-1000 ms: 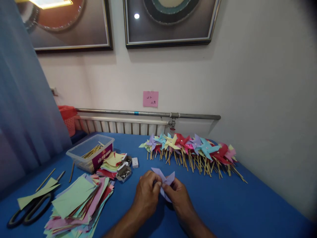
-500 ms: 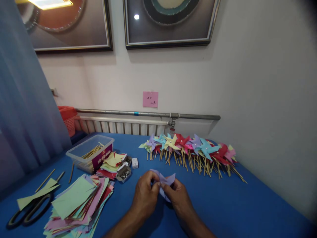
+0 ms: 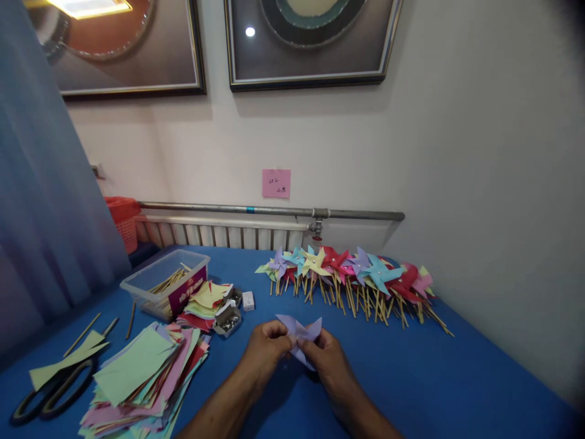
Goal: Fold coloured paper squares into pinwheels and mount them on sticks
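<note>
Left hand (image 3: 269, 349) and right hand (image 3: 329, 361) pinch thin, pointed, folded lilac paper (image 3: 300, 330).

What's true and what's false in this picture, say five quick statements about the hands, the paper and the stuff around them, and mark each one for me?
1. The left hand and right hand both hold the lilac paper. True.
2. The scissors lie to the right of the big paper stack. False: they lie to its left.
3. Sticks lie in the clear plastic box. True.
4. The pinwheels are all one colour. False: they include red, yellow and light blue.
5. The pink note is above the metal pipe. True.
</note>
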Tool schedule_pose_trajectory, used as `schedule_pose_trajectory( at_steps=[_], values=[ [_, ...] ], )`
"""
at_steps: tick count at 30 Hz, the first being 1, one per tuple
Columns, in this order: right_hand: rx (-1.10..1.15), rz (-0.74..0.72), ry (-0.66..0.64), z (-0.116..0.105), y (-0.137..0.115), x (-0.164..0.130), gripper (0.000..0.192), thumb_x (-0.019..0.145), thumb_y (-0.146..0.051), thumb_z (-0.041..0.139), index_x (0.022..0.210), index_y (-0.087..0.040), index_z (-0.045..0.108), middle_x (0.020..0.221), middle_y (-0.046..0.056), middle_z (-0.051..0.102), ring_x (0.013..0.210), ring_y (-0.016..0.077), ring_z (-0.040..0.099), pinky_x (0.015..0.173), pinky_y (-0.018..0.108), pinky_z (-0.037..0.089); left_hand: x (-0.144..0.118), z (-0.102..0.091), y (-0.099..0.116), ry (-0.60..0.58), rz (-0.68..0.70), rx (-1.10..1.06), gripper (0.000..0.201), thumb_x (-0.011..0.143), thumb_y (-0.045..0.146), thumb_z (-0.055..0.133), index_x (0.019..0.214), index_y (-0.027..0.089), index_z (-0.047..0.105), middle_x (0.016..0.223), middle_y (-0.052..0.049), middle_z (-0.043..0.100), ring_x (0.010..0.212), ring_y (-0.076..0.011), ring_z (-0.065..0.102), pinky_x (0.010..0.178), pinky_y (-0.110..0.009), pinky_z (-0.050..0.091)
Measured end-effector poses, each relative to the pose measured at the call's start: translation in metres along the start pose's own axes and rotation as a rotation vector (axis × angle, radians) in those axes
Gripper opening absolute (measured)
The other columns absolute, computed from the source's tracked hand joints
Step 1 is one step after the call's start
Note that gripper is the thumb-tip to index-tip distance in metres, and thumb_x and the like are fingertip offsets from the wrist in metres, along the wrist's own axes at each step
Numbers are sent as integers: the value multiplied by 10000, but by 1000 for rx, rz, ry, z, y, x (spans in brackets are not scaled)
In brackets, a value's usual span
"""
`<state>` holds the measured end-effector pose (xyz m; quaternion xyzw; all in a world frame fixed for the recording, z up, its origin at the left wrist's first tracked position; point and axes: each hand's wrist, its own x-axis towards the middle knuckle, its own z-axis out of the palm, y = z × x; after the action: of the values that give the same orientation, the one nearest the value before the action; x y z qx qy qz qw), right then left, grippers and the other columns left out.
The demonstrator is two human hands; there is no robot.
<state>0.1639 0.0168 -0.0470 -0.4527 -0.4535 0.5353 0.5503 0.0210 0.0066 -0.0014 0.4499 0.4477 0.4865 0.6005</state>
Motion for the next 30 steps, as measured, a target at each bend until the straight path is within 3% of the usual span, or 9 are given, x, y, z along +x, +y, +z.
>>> schedule_pose_trajectory(
  at_steps=[10,19,30],
  values=[
    [-11,23,-40,1,-4,-2,326,583,-393,781,780,-178,636,648,-16,640,579,142,525,574,261,409,5,2,-8,45,20,5,298,495,339,822,583,134,624,520,8,576,492,-90,450,520,-236,317],
    [-46,18,2,-4,1,0,311,619,-426,755,774,-185,633,577,-41,579,517,123,457,528,252,373,0,-1,3,82,39,1,445,583,560,766,567,181,534,465,73,411,460,-70,316,488,-229,222],
    [28,19,-12,-4,2,1,340,606,-424,799,791,-167,676,618,-23,636,538,127,500,553,253,391,1,-4,1,47,-1,6,422,562,496,811,568,176,536,458,70,435,450,-63,320,495,-224,229]
  ],
)
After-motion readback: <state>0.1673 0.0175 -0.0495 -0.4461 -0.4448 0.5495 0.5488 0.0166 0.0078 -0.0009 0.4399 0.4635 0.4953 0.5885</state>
